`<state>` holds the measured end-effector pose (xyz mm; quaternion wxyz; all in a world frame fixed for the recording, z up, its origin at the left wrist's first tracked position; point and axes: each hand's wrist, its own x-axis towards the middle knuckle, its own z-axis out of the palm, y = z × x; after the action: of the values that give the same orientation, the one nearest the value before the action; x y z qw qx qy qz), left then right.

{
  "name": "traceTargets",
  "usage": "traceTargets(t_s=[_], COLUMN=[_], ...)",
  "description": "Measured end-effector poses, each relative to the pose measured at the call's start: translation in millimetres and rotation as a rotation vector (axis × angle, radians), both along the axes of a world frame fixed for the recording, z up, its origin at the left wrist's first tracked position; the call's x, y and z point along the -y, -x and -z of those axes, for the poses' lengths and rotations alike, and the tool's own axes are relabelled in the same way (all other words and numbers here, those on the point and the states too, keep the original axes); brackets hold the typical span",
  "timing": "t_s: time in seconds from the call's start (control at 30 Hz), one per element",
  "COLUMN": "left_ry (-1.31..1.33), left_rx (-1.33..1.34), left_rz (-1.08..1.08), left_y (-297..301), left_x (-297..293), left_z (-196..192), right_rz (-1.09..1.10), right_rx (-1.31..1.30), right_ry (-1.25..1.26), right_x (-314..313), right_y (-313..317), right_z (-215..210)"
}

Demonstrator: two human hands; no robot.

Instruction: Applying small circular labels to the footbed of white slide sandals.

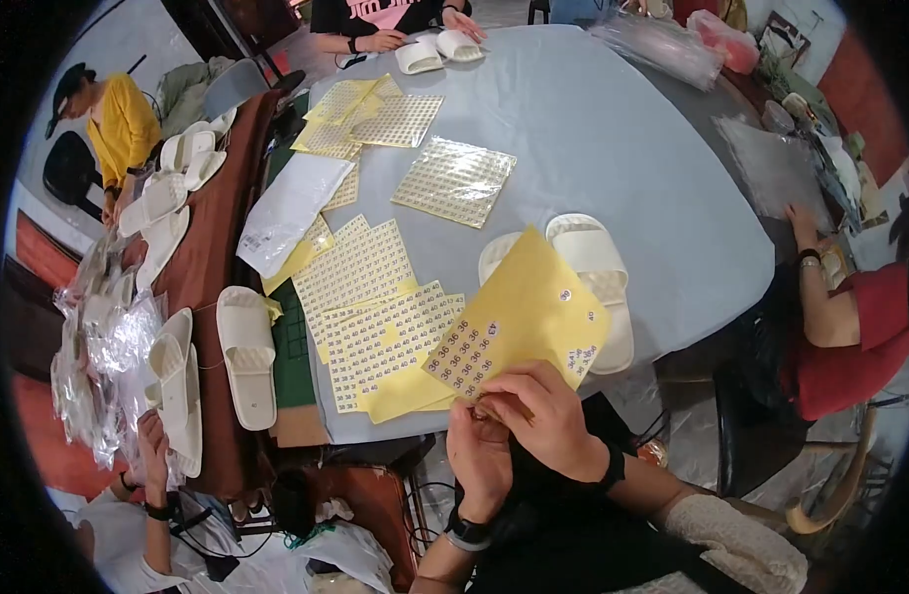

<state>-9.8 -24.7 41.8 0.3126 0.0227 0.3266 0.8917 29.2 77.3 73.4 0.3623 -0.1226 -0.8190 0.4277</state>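
A yellow sticker sheet (533, 297), with rows of small printed labels left along its lower left part and a few at its right, is held up in front of me. My right hand (553, 421) has its fingers closed at the sheet's lower edge. There my left hand (481, 460) meets it, thumb and fingers pinched together; whether a loose sticker is between the fingertips is too small to tell. Just beyond, a pair of white slippers (588, 247) lies on the grey-covered table (662, 198), partly hidden by the sheet.
White sticker sheets (375, 346) overlap at the table's left, near a plastic-wrapped stack (454, 181) and a white plastic bag (294, 213). More slippers (246, 356) lie on the brown side table (222, 223). Several people work around; across, a person's hands (385, 41) are beside another slipper pair (439, 51).
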Motion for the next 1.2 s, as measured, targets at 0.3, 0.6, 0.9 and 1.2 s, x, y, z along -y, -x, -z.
traceTargets(t_s=[0.3,0.6,0.9,1.2], left_ry=[0.229,0.299,0.322,0.400], left_rx=[-0.005,-0.119,-0.147,-0.171], left_rz=[-0.107,-0.074,-0.065,-0.088], left_y=[-7.5,-6.2,-6.3,-9.4], left_x=[-13.9,-10.0,-11.8,-16.6], left_z=[-4.5,-3.3,-12.3,-17.5], right_rz=[-0.032,-0.034,-0.002,0.005], right_rx=[0.071,0.077,0.071,0.017], right_ry=[0.032,0.029,0.073,0.080], right_x=[-4.4,-2.9,0.3,0.1], right_y=[-3.3,-4.1,-3.5,-4.0], right_z=[3.3,1.9,2.6,5.9])
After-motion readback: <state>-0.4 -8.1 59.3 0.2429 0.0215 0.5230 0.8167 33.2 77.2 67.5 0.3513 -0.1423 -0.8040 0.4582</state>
